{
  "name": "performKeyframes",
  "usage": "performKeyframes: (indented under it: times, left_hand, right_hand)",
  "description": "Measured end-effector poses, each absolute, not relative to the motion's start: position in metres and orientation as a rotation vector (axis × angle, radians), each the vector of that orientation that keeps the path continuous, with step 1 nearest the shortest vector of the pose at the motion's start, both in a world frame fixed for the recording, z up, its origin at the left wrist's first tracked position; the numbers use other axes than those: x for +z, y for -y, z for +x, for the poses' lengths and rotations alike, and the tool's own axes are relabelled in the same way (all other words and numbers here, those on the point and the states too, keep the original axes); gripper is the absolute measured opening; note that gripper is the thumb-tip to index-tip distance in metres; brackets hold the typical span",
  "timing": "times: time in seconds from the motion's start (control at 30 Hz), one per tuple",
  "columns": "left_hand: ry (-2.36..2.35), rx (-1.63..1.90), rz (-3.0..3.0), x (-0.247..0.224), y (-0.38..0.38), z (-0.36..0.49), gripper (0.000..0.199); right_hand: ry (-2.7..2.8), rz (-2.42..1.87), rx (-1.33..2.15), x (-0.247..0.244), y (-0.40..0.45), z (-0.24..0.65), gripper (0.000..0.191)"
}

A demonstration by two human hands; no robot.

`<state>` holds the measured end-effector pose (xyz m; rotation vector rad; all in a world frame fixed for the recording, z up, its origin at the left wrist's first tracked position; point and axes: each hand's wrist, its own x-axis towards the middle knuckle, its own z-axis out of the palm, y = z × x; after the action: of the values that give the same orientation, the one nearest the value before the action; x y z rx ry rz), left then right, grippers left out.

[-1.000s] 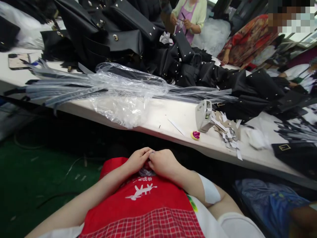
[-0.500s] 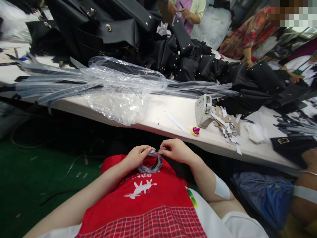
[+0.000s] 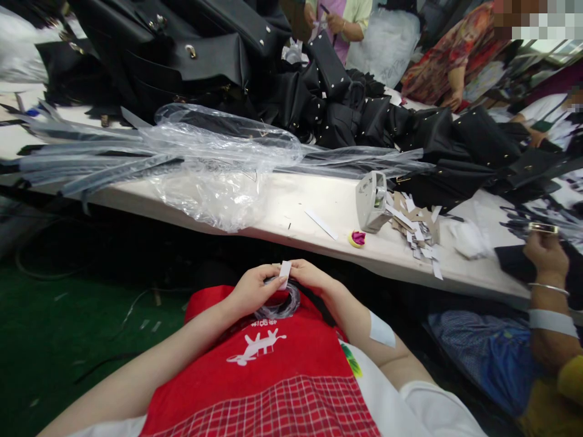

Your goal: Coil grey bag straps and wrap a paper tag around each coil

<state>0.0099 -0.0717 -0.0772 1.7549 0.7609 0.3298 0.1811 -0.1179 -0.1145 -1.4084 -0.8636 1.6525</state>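
Note:
My left hand (image 3: 249, 289) and my right hand (image 3: 310, 276) meet over my lap, above a red apron (image 3: 268, 370). Between them they hold a grey ring-shaped tape roll (image 3: 281, 306), which rests against the apron. A short white strip (image 3: 285, 271) sticks up between my fingertips, pinched from both sides. The roll's upper part is hidden by my fingers.
A long white table (image 3: 319, 212) runs ahead with clear plastic bags (image 3: 214, 164), heaped black bags (image 3: 346, 115), a white dispenser (image 3: 370, 200), paper scraps (image 3: 416, 227) and a small yellow-pink item (image 3: 357, 238). A neighbour's hand (image 3: 544, 255) is at right. Other people stand behind the table.
My hands went from clasped together to apart, exposing the tape roll. A white strip now stands up between my fingertips. A neighbour's hand has come into view at the right.

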Motion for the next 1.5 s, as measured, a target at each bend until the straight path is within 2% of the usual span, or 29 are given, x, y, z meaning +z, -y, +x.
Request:
performKeyframes:
  times: [0.2,0.37,0.57,0.73,0.87,0.97,1.03,1.1,1.3,1.43,1.5]
  left_hand:
    - [-0.843,0.45,1.822,-0.072,0.076,0.005,0.028]
    - [-0.926,0.339,1.668,-0.074,0.073,0.007,0.032]
    - [-0.956,0.332,1.617,-0.076,0.073,0.012,0.033]
    - [-0.984,0.452,1.73,-0.076,0.08,0.014,0.02]
    - [-1.021,0.506,1.772,-0.074,0.085,0.016,0.026]
    - [-1.003,0.42,1.675,-0.072,0.082,0.015,0.028]
    - [-0.951,0.213,1.458,-0.072,0.075,0.012,0.026]
    - [-0.865,0.068,1.215,-0.072,0.066,0.008,0.029]
    - [-0.825,0.274,0.85,-0.071,0.046,0.009,0.035]
    - [-0.874,0.294,0.91,-0.064,0.047,0.021,0.04]
    - [-0.88,0.287,0.917,-0.058,0.049,0.023,0.046]
  right_hand:
    - [0.823,-1.516,1.362,-0.113,0.119,0.171,0.027]
    - [1.052,-1.553,1.106,-0.092,0.122,0.173,0.025]
    - [1.168,-1.396,1.471,-0.078,0.122,0.193,0.03]
    - [1.185,-1.488,1.505,-0.077,0.117,0.201,0.027]
    - [1.265,-1.444,1.616,-0.077,0.113,0.201,0.021]
    - [1.595,-1.505,1.271,-0.073,0.117,0.197,0.004]
    - [1.839,-1.504,0.973,-0.07,0.123,0.194,0.011]
    - [1.99,-1.438,0.826,-0.068,0.132,0.192,0.021]
    - [2.039,-1.388,0.514,-0.069,0.156,0.184,0.047]
    - [1.93,-1.389,0.45,-0.061,0.159,0.199,0.04]
    - [1.764,-1.502,0.267,-0.054,0.157,0.23,0.032]
